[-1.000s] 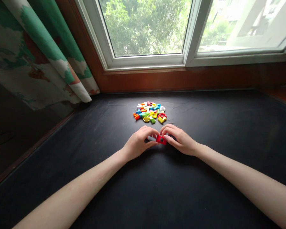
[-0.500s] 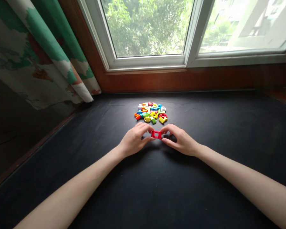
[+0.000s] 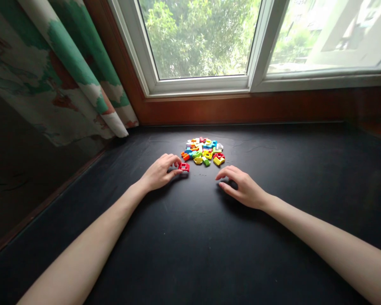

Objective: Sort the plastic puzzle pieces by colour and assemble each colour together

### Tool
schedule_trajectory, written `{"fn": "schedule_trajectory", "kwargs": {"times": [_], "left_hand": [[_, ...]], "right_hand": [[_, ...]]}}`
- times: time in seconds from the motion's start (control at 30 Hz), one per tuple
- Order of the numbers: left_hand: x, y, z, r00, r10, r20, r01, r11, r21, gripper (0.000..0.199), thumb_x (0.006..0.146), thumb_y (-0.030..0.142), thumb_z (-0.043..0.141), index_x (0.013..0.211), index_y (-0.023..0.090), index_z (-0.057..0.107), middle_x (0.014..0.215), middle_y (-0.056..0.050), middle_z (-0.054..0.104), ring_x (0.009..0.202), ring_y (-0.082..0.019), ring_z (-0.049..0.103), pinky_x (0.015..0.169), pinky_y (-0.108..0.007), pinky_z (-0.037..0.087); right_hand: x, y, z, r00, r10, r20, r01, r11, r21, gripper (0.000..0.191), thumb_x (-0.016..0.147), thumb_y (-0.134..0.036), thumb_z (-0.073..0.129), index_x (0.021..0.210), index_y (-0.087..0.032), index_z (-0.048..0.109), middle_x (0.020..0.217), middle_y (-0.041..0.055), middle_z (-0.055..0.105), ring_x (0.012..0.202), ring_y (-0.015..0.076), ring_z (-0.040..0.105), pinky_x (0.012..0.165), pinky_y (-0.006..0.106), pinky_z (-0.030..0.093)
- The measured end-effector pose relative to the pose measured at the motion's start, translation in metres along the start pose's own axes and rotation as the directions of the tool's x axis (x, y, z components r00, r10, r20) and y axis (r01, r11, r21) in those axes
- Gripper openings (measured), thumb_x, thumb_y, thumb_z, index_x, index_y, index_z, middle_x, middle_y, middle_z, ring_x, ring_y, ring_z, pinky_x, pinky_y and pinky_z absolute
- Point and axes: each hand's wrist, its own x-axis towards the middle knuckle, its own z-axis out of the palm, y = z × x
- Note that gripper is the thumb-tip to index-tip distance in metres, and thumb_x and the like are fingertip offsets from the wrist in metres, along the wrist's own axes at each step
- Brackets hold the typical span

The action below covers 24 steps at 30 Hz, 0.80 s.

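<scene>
Between the thumb and fingers of my left hand (image 3: 161,170) is a red plastic building piece (image 3: 184,167) with an opening in its middle. It is held just in front of the left side of a pile of small coloured plastic pieces (image 3: 198,153). My right hand (image 3: 241,186) hovers or rests at the right with its fingers curved and apart, holding nothing. Nearest to it are a yellow piece (image 3: 219,161) and a red one at the pile's right front corner. A green piece (image 3: 206,162) lies at the pile's front edge.
The black tabletop (image 3: 190,254) reaches to a wooden sill (image 3: 209,111) below a white-framed window (image 3: 203,86). A patterned curtain (image 3: 104,101) hangs at the left, touching down near the table's far left corner.
My left hand has moved left and away from me with the red piece. My right hand has let go of that piece and stays almost where it was, fingers apart.
</scene>
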Motion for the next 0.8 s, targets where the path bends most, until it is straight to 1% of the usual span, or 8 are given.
{"fn": "schedule_trajectory", "kwargs": {"times": [0.1,0.3,0.47,0.67,0.8], "left_hand": [[0.0,0.0,0.001,1.0,0.007,0.024,-0.007,1.0,-0.007,0.023,0.092,0.042,0.056,0.096,0.019,0.061,0.09,-0.005,0.064,0.084,-0.023,0.056,0.076,-0.033,0.044],[0.001,0.009,0.007,0.998,0.028,0.06,-0.028,1.0,-0.007,0.028,0.092,0.047,0.056,0.096,0.019,0.061,0.092,-0.005,0.062,0.085,-0.022,0.055,0.079,-0.033,0.041],[0.002,0.012,0.013,0.995,0.027,0.096,-0.027,1.0,-0.009,0.028,0.093,0.046,0.057,0.097,0.02,0.06,0.094,-0.004,0.061,0.087,-0.022,0.053,0.081,-0.033,0.038],[0.001,0.014,0.014,0.994,-0.022,0.105,0.022,1.0,0.005,0.032,0.089,0.05,0.062,0.097,0.019,0.059,0.094,-0.004,0.061,0.088,-0.023,0.053,0.082,-0.034,0.038],[0.001,0.013,0.014,0.995,-0.021,0.101,0.022,1.0,-0.016,0.036,0.085,0.051,0.066,0.1,0.019,0.061,0.094,-0.004,0.06,0.089,-0.023,0.053,0.083,-0.034,0.039]], "right_hand": [[0.0,0.0,0.0,1.0,-0.002,0.004,0.002,1.0,0.004,0.009,0.092,-0.018,0.055,0.099,-0.021,0.06,0.1,0.0085,0.067,0.096,0.0231,0.061,0.081,0.035,0.051],[0.0,0.0,0.0,1.0,0.001,0.019,-0.001,1.0,0.024,0.008,0.093,-0.018,0.055,0.098,-0.021,0.06,0.1,0.0086,0.067,0.097,0.0233,0.06,0.082,0.035,0.05],[0.0,0.001,0.0,1.0,0.005,0.026,-0.006,0.999,0.034,0.008,0.093,-0.017,0.055,0.097,-0.021,0.061,0.101,0.0086,0.067,0.099,0.0235,0.059,0.082,0.034,0.05],[0.0,0.003,0.001,1.0,-0.006,0.016,0.005,0.999,0.038,0.008,0.093,-0.017,0.056,0.099,-0.02,0.06,0.101,0.0091,0.067,0.097,0.0234,0.06,0.08,0.033,0.05],[0.0,0.003,0.002,1.0,-0.008,0.012,0.007,0.999,0.039,0.008,0.093,-0.016,0.056,0.099,-0.02,0.06,0.101,0.009,0.067,0.097,0.0234,0.06,0.08,0.033,0.05]]}}
